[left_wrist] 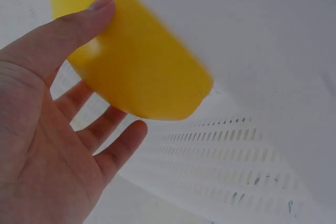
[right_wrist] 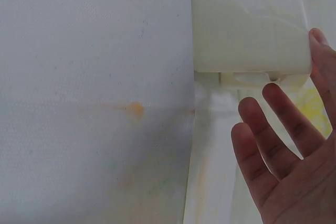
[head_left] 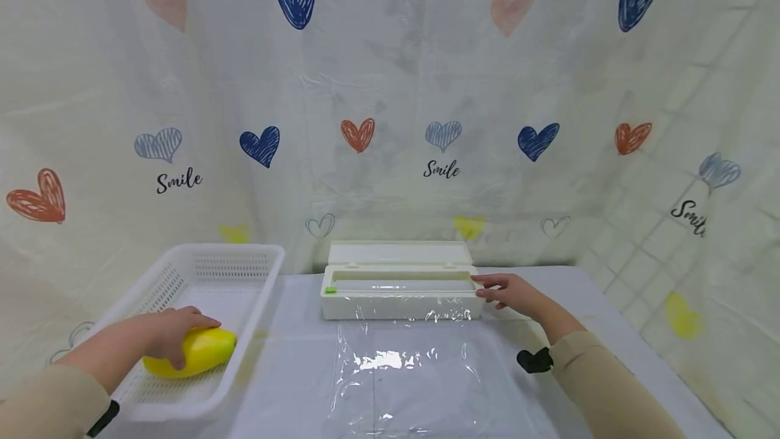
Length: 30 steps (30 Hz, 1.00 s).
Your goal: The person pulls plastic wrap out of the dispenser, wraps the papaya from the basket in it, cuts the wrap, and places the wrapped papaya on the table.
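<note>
My left hand (head_left: 170,332) lies inside a white perforated basket (head_left: 268,269) and grips a yellow mango-shaped fruit (head_left: 206,351). In the left wrist view the thumb of that hand (left_wrist: 50,129) presses the top of the fruit (left_wrist: 142,61), the fingers lie beneath it, and the basket wall (left_wrist: 236,145) is behind. A white cling film dispenser (head_left: 399,293) stands mid-table with its lid open. A sheet of clear film (head_left: 402,371) lies pulled out toward me. My right hand (head_left: 506,291) touches the dispenser's right end with straight fingers. The right wrist view shows this hand (right_wrist: 283,156) beside the box end (right_wrist: 247,24).
The table (head_left: 292,358) has a white cover with a small orange stain (right_wrist: 136,108). A heart-printed curtain (head_left: 390,120) hangs close behind the table and round both sides. The basket takes up the left front corner.
</note>
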{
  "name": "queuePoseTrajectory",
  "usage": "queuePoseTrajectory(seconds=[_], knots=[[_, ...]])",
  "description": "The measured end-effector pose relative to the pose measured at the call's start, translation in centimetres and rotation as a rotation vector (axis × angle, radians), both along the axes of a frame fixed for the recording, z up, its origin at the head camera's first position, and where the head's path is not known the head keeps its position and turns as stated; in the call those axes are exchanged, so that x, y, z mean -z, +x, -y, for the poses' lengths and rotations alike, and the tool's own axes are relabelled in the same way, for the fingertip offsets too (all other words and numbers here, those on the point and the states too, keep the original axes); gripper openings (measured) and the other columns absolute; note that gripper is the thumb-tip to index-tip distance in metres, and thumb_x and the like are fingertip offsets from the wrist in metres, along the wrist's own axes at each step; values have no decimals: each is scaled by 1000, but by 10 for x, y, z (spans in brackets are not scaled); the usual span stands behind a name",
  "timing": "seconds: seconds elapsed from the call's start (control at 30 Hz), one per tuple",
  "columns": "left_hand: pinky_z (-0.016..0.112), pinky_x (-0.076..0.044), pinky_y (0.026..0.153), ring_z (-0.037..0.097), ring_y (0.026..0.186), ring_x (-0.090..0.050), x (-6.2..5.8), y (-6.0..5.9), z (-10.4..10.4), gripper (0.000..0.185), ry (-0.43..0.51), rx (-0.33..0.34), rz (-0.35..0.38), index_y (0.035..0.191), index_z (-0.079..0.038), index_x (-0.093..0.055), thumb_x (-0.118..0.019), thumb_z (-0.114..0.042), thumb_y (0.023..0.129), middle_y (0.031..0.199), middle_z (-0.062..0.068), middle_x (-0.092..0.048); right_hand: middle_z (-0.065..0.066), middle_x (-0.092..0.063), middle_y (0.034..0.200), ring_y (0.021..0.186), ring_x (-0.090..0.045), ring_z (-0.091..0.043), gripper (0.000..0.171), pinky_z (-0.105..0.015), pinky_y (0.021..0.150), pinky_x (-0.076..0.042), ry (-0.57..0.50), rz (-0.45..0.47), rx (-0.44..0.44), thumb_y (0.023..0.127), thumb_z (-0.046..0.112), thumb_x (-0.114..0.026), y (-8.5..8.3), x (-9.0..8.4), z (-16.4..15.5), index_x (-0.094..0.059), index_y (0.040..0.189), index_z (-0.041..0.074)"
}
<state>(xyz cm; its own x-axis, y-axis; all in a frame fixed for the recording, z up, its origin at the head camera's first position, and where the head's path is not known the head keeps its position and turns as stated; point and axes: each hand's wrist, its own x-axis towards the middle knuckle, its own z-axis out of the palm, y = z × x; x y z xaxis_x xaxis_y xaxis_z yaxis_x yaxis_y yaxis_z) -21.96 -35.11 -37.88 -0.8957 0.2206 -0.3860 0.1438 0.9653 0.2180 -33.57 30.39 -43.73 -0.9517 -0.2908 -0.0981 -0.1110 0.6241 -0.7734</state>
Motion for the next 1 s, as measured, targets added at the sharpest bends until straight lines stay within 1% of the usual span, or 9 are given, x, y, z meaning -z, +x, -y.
queuePoseTrajectory(seconds=[0.13,0.2,0.3,0.4,0.5,0.7,0.8,0.9,1.0], knots=[[74,-34,94,40,106,-50,-2,0,-1,75,35,-41,37,135,-16,-59,-89,-9,67,128,20,-55,-18,-56,131,101,-64,-26,58,-38,81,-56,7,2,-17,91,40,-71,0,0,-1,-56,142,15],[74,-34,94,40,106,-51,-3,0,-3,74,40,-57,48,135,-15,-59,-89,-9,67,128,22,-54,-18,-57,131,102,-64,-26,58,-38,81,-56,14,-1,-29,92,38,-69,0,0,-1,-55,143,14],[74,-34,94,39,104,-51,-5,1,-4,74,49,-80,64,135,-14,-59,-89,-11,67,128,23,-55,-17,-59,129,101,-64,-26,57,-38,80,-56,16,3,-22,92,38,-69,0,0,-1,-55,143,15],[73,-35,94,36,102,-52,-8,0,-5,76,64,-106,75,137,-16,-58,-89,-14,67,127,23,-56,-17,-61,127,99,-64,-25,57,-39,80,-56,15,3,-20,92,37,-70,0,1,-1,-55,143,15],[71,-39,92,34,100,-52,-12,0,-5,77,79,-99,66,139,-16,-56,-88,-19,69,127,22,-55,-17,-61,126,98,-64,-25,57,-39,79,-56,13,4,-14,92,36,-70,2,2,-1,-55,143,15],[64,-47,87,31,98,-52,-27,0,-5,78,133,-85,17,141,-16,-54,-86,-29,71,128,24,-51,-18,-60,129,100,-64,-25,57,-38,80,-56,6,16,-4,93,36,-69,5,3,-2,-54,144,14],[57,-50,83,31,96,-51,-34,1,-4,76,146,-51,-47,141,-13,-53,-84,-29,74,128,28,-49,-17,-61,127,99,-64,-25,57,-39,80,-56,3,17,-4,93,36,-69,6,2,-2,-53,144,14],[48,-49,77,31,93,-51,-41,4,-3,74,148,-16,-125,142,-10,-51,-81,-27,77,127,30,-48,-15,-62,125,98,-65,-24,57,-40,80,-56,-2,13,-3,93,36,-69,6,1,-1,-54,144,14],[43,-49,74,30,92,-52,-49,5,-2,75,188,-12,-171,145,-8,-48,-79,-26,80,127,30,-46,-15,-62,126,98,-65,-23,57,-40,81,-56,-3,14,-9,93,36,-69,4,1,1,-53,144,15]])
